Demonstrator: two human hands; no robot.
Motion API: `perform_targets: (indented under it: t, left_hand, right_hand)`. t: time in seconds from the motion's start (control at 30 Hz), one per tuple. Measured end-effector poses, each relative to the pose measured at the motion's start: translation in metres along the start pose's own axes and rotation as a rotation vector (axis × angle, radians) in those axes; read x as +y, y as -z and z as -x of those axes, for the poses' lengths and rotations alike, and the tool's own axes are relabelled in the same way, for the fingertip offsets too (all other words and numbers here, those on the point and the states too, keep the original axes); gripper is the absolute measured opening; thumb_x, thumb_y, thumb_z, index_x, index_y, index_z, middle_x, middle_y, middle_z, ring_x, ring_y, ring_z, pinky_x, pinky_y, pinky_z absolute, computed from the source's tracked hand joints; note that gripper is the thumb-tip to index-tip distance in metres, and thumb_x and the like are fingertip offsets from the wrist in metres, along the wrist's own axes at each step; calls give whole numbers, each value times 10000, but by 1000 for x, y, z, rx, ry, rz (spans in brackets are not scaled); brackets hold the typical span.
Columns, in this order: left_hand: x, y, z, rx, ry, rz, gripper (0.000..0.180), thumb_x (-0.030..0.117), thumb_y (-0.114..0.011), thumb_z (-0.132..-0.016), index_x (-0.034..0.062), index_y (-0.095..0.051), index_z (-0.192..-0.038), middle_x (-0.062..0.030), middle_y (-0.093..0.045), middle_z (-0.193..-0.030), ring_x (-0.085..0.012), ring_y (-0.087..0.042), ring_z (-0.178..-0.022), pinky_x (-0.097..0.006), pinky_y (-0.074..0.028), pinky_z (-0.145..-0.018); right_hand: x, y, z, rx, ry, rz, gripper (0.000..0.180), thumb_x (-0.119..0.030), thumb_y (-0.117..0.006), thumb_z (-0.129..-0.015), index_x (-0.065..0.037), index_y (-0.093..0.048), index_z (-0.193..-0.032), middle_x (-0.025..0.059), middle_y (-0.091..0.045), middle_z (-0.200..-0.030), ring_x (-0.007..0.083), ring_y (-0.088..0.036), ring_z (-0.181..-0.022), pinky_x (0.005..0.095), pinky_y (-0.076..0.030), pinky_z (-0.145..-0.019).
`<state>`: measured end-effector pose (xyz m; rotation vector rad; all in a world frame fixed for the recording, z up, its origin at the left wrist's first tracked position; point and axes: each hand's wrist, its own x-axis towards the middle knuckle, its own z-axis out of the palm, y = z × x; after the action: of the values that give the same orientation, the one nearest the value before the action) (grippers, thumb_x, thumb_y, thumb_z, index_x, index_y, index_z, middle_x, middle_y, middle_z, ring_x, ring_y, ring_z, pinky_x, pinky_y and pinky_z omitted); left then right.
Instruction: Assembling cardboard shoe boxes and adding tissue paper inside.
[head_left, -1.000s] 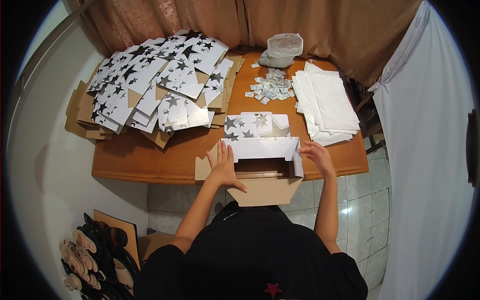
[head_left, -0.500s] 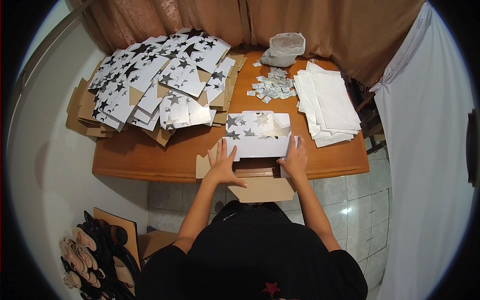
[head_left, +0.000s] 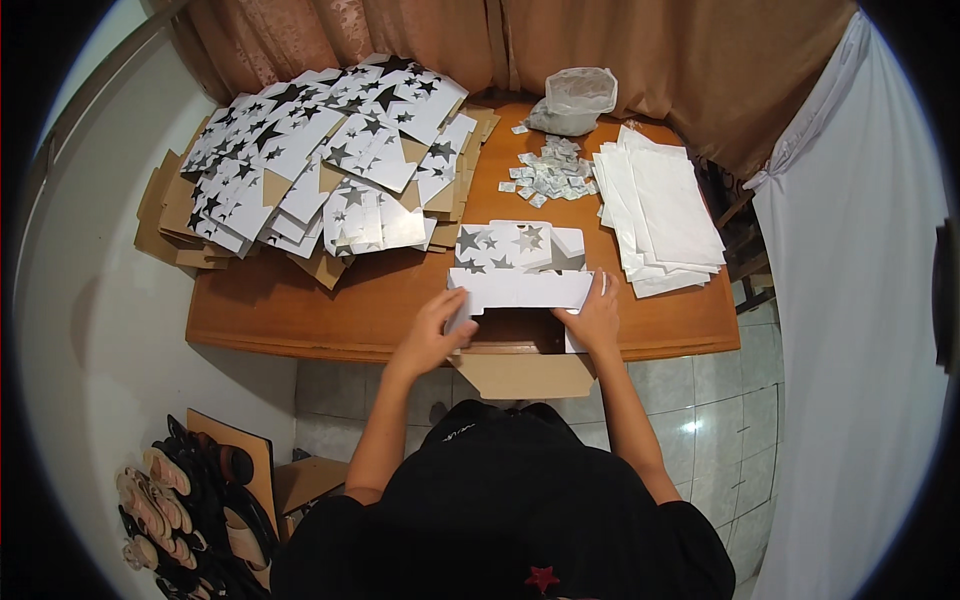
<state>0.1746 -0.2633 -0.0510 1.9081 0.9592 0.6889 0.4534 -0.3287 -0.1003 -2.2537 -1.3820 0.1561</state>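
Observation:
A partly folded cardboard box (head_left: 520,290), white with grey stars outside and plain brown inside, sits at the table's front edge. Its brown flap (head_left: 525,376) sticks out over the edge toward me. My left hand (head_left: 428,342) is closed on the box's left side panel, thumb on the inner side and fingers bent round the outside. On the opposite side, my right hand (head_left: 596,322) grips the right end, with its thumb at the inner edge and its fingers along the outside. The box's dark inside shows between both hands.
A heap of flat star-printed cartons (head_left: 300,150) fills the table's (head_left: 300,310) left part. Small sachets (head_left: 550,170) lie loose near a clear plastic bag (head_left: 575,105). White paper sheets (head_left: 660,215) are stacked at right. Footwear (head_left: 165,500) stands on the lower left.
My left hand has shifted from lying spread on the box's left corner to gripping its raised left side panel. The left brown flap has folded up; my right hand stays at the right end.

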Motion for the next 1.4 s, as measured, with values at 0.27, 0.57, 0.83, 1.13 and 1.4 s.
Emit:
perform_targets:
  t: [0.27,0.57,0.83,1.13,1.4]
  left_hand:
    - [-8,-36,-10,-245,-71,-504,732,618,-537,-735,147,-459,-1290,-136,-224,-1440,-380,-165,-1323,-569,-178,-1022]
    - [-19,-49,-24,-254,-12,-641,662,646,-527,-722,165,-584,-1173,-170,-222,-1427,-377,-116,-1328,-578,-139,-1029]
    - [-5,-10,-12,-606,121,-396,1123,586,-804,-316,244,-429,-1318,-213,26,-1464,-416,132,-1327,-603,-1,-1026]
    - [-33,-58,-26,94,21,-21,470,370,-739,-628,97,-597,-983,-196,-286,-1347,-378,-251,-1248,-472,-308,-973]
    - [-32,-87,-44,327,237,-342,717,304,-725,-658,20,-358,-1205,-175,-374,-1245,-370,-430,-1101,-431,-389,-895]
  right_hand:
    - [14,-9,-3,113,-45,50,970,-448,-712,-615,30,-251,-1322,217,-254,-1321,427,-435,-1059,477,-416,-851]
    - [2,4,0,-8,-150,44,1030,-463,-740,-594,40,-232,-1335,237,-244,-1343,408,-345,-1172,459,-341,-938]
    - [22,4,-7,18,-71,-48,996,-478,-731,-610,43,-266,-1320,249,-246,-1318,396,-321,-1186,433,-325,-972]
    - [72,1,-14,-122,37,-856,679,-296,-583,-813,54,-290,-1317,268,-249,-1337,370,-234,-1268,390,-202,-1053]
    - [35,2,0,0,85,-297,800,-241,-707,-679,46,-303,-1307,302,-224,-1355,422,-258,-1255,420,-266,-1025]
